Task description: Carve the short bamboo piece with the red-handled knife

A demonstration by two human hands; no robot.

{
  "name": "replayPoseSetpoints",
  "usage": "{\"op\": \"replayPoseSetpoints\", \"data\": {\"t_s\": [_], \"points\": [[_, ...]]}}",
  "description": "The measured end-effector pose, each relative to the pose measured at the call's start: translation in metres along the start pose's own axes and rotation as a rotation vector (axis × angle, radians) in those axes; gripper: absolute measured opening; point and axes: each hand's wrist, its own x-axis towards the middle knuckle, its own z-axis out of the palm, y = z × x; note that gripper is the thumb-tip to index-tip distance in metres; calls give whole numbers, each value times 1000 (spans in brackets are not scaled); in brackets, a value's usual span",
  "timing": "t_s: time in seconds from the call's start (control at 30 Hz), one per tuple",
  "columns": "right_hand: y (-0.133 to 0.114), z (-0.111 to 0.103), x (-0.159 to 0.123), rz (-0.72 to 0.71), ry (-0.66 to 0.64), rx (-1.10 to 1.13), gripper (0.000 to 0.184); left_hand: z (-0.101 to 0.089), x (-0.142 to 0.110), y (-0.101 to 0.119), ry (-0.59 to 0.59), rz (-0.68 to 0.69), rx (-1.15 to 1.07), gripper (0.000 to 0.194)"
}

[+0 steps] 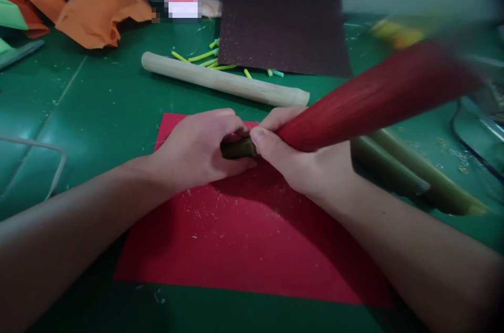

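My left hand (197, 146) is curled around a short, dark green stalk piece (237, 148), thumb along its near side, so that its end shows between my two hands, above the far part of a red sheet (244, 249). My right hand (301, 157) grasps a thick red rod (366, 99), which slants up and away to the right, its far end smeared by blur. My right thumb tip sits right by the stalk piece's end; whether it touches I can't tell. Pale shavings are scattered over the red sheet, which lies on a green tabletop (106, 91). Beyond my hands rests a pale, smooth stick (224, 80), and behind it a dark brown sheet (283, 28) overlaps some thin yellow-green sticks (202, 56). Crumpled orange paper (98, 12) lies at the far left. Just past my right wrist are two green stalks (421, 173), side by side.
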Motion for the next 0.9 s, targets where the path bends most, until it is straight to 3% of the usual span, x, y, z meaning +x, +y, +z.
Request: {"op": "replayPoseSetpoints", "data": {"t_s": [0.3,0.5,0.63,0.83,0.9], "points": [[3,2,1,-11,123,3,25,4,0,0,38,-8,-7,36],[1,-5,6,-10,-78,68,25,3,0,0,15,31,21,31],[0,-6,6,-13,-123,86,24,3,1,-1,10,38,15,27],[2,-1,4,-15,40,112,26,3,-1,0,31,-7,22,33],[2,-2,4,-1,38,117,27,3,0,0,31,-16,21,33]]}}
